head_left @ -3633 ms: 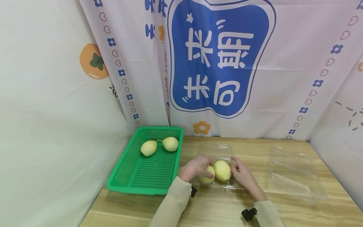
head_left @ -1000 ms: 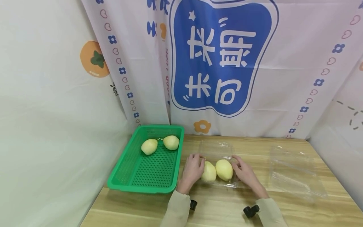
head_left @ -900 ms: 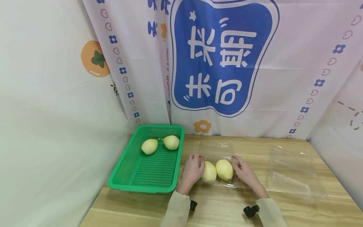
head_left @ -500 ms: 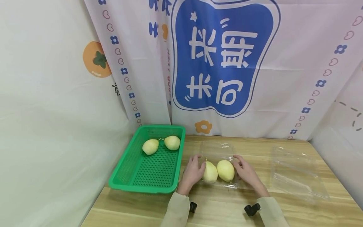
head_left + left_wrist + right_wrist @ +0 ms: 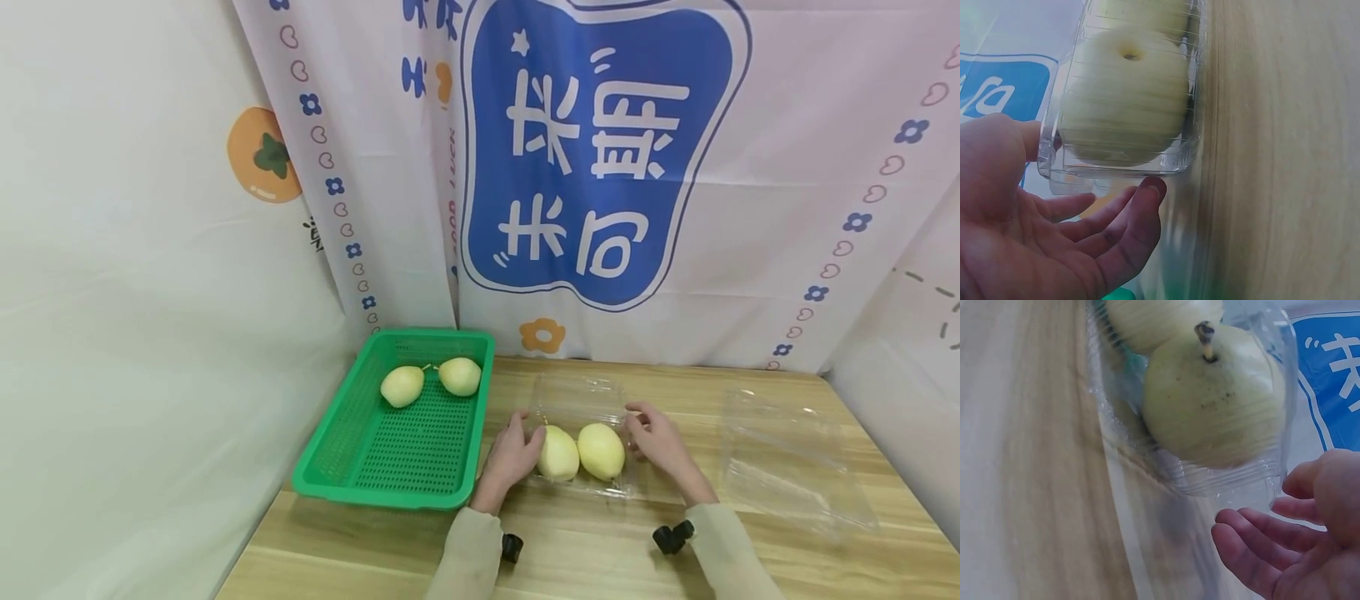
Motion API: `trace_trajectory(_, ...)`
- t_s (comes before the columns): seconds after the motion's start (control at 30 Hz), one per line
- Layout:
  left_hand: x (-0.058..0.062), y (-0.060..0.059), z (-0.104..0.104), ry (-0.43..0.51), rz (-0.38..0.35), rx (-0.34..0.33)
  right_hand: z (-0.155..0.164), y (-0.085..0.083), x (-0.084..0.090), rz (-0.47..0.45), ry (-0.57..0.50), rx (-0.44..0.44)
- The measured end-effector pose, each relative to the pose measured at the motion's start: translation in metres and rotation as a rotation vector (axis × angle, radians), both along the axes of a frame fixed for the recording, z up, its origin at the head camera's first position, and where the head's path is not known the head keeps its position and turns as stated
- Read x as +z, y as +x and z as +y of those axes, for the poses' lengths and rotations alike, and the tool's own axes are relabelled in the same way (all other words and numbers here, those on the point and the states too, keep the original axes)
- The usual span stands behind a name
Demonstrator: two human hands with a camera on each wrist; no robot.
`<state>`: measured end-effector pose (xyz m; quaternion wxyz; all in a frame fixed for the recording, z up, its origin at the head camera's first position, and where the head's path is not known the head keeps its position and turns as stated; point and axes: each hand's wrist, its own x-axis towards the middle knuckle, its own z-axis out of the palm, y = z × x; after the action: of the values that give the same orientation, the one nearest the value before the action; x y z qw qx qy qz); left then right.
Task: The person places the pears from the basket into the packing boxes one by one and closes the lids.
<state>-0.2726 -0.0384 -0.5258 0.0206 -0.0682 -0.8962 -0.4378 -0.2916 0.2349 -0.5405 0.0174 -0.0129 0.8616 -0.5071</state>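
A clear plastic clamshell box [image 5: 576, 395] lies on the wooden table [image 5: 585, 550] with two pale yellow pears [image 5: 559, 454] [image 5: 602, 451] side by side in it. My left hand [image 5: 514, 454] lies with relaxed fingers against the box's left side, next to the left pear. In the left wrist view that hand [image 5: 1054, 250] is open, one fingertip touching the box wall [image 5: 1129, 165] below a pear [image 5: 1125, 94]. My right hand [image 5: 655, 436] is at the box's right side, by the far corner. In the right wrist view its fingers [image 5: 1254, 547] are loosely bent just off the box [image 5: 1222, 481], which holds a stemmed pear [image 5: 1213, 394].
A green perforated basket [image 5: 390, 496] stands left of the box with two more pears [image 5: 402, 386] [image 5: 460, 376] at its far end. A second clear box [image 5: 795, 467] lies open at the right. A printed curtain [image 5: 600, 167] hangs behind the table.
My right hand has drifted a little away from me along the box's right side. My left hand has stayed at the box's left side, having earlier come off the left pear.
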Motion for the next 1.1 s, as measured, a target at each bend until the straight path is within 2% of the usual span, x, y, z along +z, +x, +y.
trace_trajectory(0.2,0.0,-0.001,0.0,0.016,-0.021,0.002,0.003,-0.006,-0.003,-0.031,-0.051,-0.017)
trace_trajectory(0.5,-0.002,-0.003,-0.002,0.033,-0.067,0.008,0.004,-0.011,-0.005,-0.124,-0.176,-0.042)
trace_trajectory(0.77,-0.004,-0.004,-0.002,0.036,-0.075,0.001,0.003,-0.014,-0.008,-0.17,-0.278,-0.078)
trace_trajectory(1.1,-0.004,-0.003,-0.003,0.036,-0.083,-0.006,0.003,-0.013,-0.006,-0.181,-0.3,-0.07)
